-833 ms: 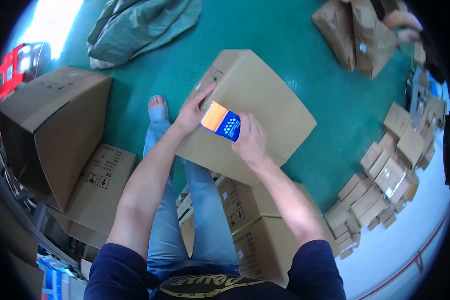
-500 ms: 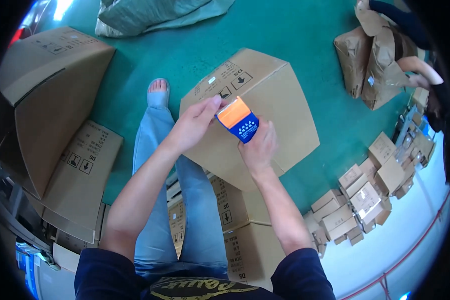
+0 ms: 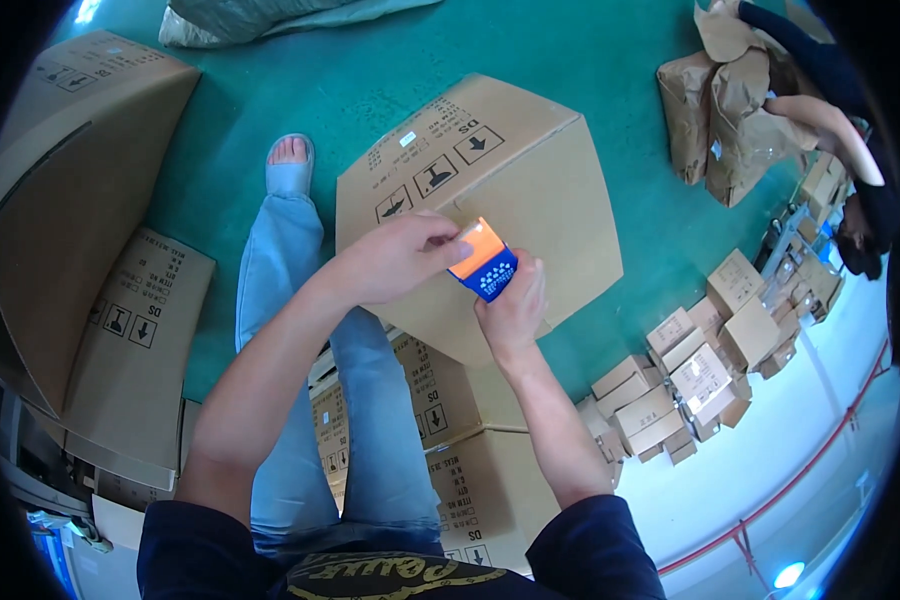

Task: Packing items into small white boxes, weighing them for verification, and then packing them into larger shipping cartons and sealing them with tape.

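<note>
A small flat packet point(image 3: 486, 262), orange at its upper end and blue with white print at its lower end, is held over a large cardboard carton. My right hand point(image 3: 513, 305) wraps the blue end in its fingers. My left hand point(image 3: 410, 258) is closed at the orange edge, its thumb lying on the orange part and its other fingertips partly hidden. Beneath both hands the carton point(image 3: 560, 220) stands with a plain face and a printed face showing arrow symbols.
Open cartons point(image 3: 90, 200) stand at the left, and more cartons point(image 3: 490, 490) lie beside my legs. Small boxes point(image 3: 700, 380) are heaped along the right wall. At the upper right, a co-worker's arm point(image 3: 820, 115) reaches to brown paper-wrapped bundles point(image 3: 745, 120). A grey-green sack point(image 3: 250, 20) lies at the top.
My left hand has turned and come over the packet's orange end, its thumb now on the front. The right hand keeps its hold. The whole view has shifted slightly.
</note>
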The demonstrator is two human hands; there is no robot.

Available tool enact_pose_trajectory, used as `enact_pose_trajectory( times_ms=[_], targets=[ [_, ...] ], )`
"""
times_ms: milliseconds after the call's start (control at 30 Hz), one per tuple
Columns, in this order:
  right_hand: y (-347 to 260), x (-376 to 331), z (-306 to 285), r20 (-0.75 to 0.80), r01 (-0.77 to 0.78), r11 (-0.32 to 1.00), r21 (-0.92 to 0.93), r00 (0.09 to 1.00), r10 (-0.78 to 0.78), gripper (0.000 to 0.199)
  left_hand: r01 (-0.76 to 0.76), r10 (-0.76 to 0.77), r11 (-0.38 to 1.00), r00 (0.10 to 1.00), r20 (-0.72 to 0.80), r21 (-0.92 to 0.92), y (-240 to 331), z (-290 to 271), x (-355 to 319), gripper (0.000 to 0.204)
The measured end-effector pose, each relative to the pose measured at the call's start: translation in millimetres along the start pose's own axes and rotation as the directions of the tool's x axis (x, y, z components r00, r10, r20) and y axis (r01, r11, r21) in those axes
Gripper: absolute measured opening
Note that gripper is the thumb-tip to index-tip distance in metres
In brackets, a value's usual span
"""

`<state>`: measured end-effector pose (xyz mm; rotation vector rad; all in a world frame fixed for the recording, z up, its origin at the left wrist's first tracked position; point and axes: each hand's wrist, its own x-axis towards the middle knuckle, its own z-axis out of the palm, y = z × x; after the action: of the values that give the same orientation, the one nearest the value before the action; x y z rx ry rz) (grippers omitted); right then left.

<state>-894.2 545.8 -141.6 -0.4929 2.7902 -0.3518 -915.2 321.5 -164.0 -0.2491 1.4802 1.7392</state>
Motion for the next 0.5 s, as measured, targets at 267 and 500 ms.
enact_pose_trajectory(
  times_ms=[267, 500],
  targets=[
    [-5, 9, 4, -0.056, -0.035, 0.999, -0.008, 0.998, 0.035, 0.053, 0.039, -0.054, 0.972, 0.997, -0.058, -0.232, -3, -5, 5, 0.027],
    [-3, 9, 2, -0.078, -0.03, 0.999, -0.01, 0.997, 0.03, 0.051, 0.056, -0.05, 0.943, 0.998, 0.025, -0.327, -14, -10, 14, 0.031]
  ],
)
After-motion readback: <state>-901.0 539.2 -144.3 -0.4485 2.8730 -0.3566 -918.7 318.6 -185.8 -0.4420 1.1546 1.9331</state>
